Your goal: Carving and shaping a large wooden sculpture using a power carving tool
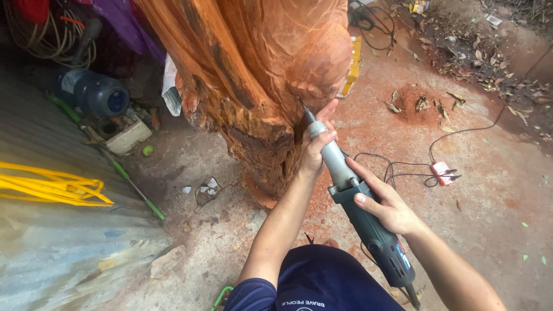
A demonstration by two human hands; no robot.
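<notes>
A tall reddish-brown carved tree trunk point(247, 75) rises from the concrete floor in the middle of the head view. I hold an electric die grinder point(360, 201) with a grey neck and dark teal body. My left hand point(317, 144) wraps the grey neck near the bit. My right hand point(386, 201) grips the teal body further back. The thin bit point(302, 106) touches the wood just under a rounded carved bulge point(319, 63).
A red power strip point(443, 171) with black cables lies on the floor at right. Red sawdust and dry leaves point(426, 103) lie beyond. At left are yellow cords point(52, 187), a green-handled stick point(135, 190), a blue motor point(95, 92) and a corrugated sheet point(46, 247).
</notes>
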